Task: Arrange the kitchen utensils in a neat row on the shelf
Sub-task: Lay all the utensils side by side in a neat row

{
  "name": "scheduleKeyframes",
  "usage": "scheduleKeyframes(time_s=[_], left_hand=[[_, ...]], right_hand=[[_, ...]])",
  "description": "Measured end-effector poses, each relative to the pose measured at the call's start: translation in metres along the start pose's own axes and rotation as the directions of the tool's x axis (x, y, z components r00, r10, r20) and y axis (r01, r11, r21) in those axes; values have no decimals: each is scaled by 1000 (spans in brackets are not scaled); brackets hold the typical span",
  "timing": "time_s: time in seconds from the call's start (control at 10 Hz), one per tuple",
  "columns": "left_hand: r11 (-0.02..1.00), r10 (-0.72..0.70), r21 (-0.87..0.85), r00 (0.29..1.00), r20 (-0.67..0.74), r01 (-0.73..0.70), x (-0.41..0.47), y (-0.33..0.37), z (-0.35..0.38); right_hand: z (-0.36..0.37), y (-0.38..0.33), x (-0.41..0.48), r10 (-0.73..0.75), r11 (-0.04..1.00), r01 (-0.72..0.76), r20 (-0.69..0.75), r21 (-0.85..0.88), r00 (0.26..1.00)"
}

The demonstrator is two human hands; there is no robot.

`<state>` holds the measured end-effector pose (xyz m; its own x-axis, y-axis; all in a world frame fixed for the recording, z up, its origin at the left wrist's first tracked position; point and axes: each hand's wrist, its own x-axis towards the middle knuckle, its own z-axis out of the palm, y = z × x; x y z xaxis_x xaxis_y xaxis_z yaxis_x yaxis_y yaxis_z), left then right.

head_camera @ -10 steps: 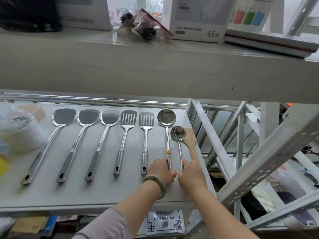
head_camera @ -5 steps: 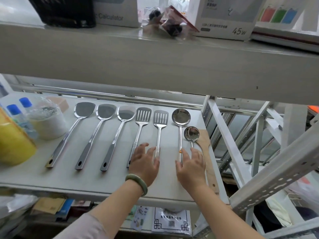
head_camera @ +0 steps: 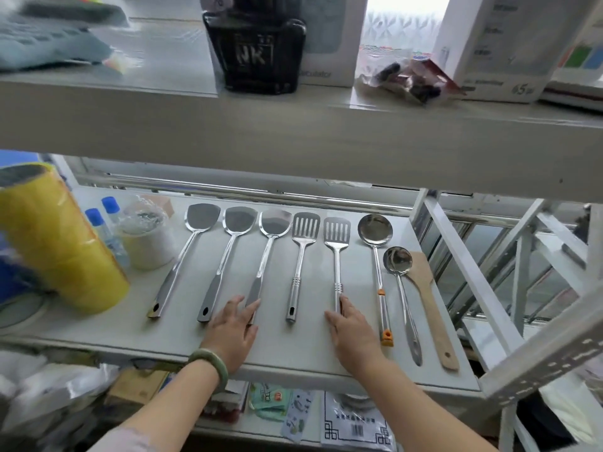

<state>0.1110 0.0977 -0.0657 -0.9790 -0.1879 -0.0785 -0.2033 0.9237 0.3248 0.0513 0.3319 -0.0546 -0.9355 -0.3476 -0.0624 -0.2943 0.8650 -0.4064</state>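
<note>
On the white shelf [head_camera: 107, 327] eight utensils lie in a row, heads toward the back edge and handles toward the front edge. From the left end: a solid steel turner [head_camera: 182, 259], a second turner [head_camera: 225, 259], a third turner [head_camera: 267, 256], a slotted turner [head_camera: 300, 259], a second slotted turner [head_camera: 337, 256], a large ladle [head_camera: 377, 256] with orange marks on its handle, a small ladle [head_camera: 399, 288], and a wooden spatula [head_camera: 430, 305] nearest the right end. The two ladles and the wooden spatula sit lower in the row, their handles reaching close to the front edge, and the small ladle's bowl overlaps the wooden blade. The left hand [head_camera: 231, 331], with a green bangle [head_camera: 210, 365] at the wrist, lies flat with fingers spread; its grip is wide and holds nothing, the fingertips touching the handle end of the third turner. The right hand [head_camera: 354, 334] is likewise flat and loose, holding nothing, its forefinger lying along the handle end of the second slotted turner. At the shelf's left end stand a yellow roll [head_camera: 62, 246], two blue-capped bottles [head_camera: 104, 230] and a wrapped white tub [head_camera: 146, 236], just beside the first turner. An upper shelf [head_camera: 293, 138] crosses above, carrying a black container [head_camera: 257, 50] and white boxes [head_camera: 489, 44].
</note>
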Motion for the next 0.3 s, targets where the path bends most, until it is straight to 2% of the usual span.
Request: scheduleKeyframes(time_s=[0.1,0.3], left_hand=[[1000,16,22,999,35,-17,-1,-1,-3],[995,76,-69,990,115,-68,-8,-12,-14]], right_hand=[[-3,-5,-3,35,999,-34,49,-12,998],[-8,-16,-20,105,994,-105,39,8,994]])
